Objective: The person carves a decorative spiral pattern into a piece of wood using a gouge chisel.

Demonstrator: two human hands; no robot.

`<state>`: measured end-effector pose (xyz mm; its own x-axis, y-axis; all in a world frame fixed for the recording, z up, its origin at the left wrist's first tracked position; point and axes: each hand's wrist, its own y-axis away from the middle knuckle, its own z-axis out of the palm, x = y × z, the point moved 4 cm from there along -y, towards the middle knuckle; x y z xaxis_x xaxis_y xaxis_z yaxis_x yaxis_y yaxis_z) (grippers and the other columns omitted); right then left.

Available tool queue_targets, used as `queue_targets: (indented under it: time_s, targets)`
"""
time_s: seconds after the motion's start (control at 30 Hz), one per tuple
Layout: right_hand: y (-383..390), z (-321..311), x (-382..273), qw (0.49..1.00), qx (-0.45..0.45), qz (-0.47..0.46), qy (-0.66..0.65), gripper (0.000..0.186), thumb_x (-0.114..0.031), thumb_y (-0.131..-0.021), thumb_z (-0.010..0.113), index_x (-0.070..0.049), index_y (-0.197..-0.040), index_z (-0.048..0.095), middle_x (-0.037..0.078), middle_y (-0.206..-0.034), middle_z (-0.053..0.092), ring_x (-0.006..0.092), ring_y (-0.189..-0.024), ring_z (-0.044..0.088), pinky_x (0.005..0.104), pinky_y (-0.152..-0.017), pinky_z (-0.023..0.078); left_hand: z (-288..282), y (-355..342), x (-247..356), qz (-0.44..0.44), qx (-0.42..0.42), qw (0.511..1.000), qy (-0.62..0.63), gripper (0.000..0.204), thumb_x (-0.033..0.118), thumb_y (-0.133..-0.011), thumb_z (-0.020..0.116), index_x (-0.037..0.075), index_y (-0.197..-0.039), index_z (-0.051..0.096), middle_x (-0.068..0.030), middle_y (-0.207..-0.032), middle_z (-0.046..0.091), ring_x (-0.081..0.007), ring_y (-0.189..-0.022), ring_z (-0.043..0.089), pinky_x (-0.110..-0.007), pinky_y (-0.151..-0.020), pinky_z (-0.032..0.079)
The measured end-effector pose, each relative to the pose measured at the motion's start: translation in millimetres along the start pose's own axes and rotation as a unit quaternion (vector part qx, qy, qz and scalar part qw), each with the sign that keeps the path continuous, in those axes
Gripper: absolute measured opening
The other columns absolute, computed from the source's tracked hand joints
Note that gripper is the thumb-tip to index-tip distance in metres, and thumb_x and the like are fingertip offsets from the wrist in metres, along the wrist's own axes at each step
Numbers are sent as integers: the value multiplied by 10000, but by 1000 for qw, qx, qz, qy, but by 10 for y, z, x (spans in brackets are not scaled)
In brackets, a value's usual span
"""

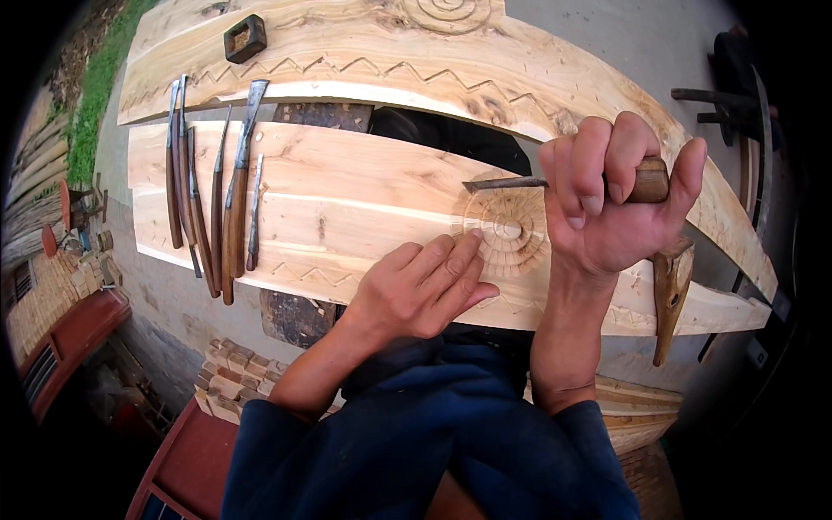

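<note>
My right hand is raised over a pale wooden board, closed around a carving chisel with a wooden handle. Its dark steel blade points left, above the upper edge of a round carved rosette. Concentric rings of small cuts make up the rosette. My left hand lies at the rosette's left side, fingers stretched out, with fingertips touching the carving. No tool shows in it. To the right of my right wrist, a wooden mallet-like piece lies across the board.
Several chisels lie across the board's left part. Beyond it stretches a second carved board with a zigzag line, bearing a dark hollow block. Stacked wood pieces and a red-brown frame are at lower left.
</note>
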<state>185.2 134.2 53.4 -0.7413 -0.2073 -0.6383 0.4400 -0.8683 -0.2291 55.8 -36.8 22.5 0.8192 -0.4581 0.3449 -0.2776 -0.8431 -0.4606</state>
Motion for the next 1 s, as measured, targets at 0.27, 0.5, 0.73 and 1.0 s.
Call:
queue_targets:
  time_s: [0.27,0.5,0.73,1.0]
  targets:
    - [-160,101,70,998,-2,59,8,689,-559,-1188,195,-115,-709,415,107,-583,490,133,-457,307,269,-432,302,-96,15,51,15,23,1000,3,325,300,-899,938,24,-975,786,-124,-1017,819,-226,-813,764,-284,-613,529]
    - [-187,101,128,995,9,95,-14,695,-554,-1180,226,-104,-691,428,127,-585,527,115,-471,330,269,-435,307,-111,29,57,19,45,999,8,293,267,-885,949,33,-948,785,-122,-986,812,-224,-797,757,-289,-590,527]
    - [133,477,156,982,-57,48,175,721,-623,-1187,224,-97,-752,456,107,-621,515,129,-482,329,292,-475,306,-166,71,42,15,73,997,8,284,277,-879,955,46,-920,793,-108,-946,804,-212,-747,745,-291,-573,529]
    - [331,303,-331,994,79,-37,71,683,-575,-1200,234,-116,-747,461,102,-632,528,124,-513,349,275,-488,326,-292,126,117,13,43,998,34,283,290,-881,958,69,-883,780,-91,-925,800,-196,-731,739,-283,-573,525]
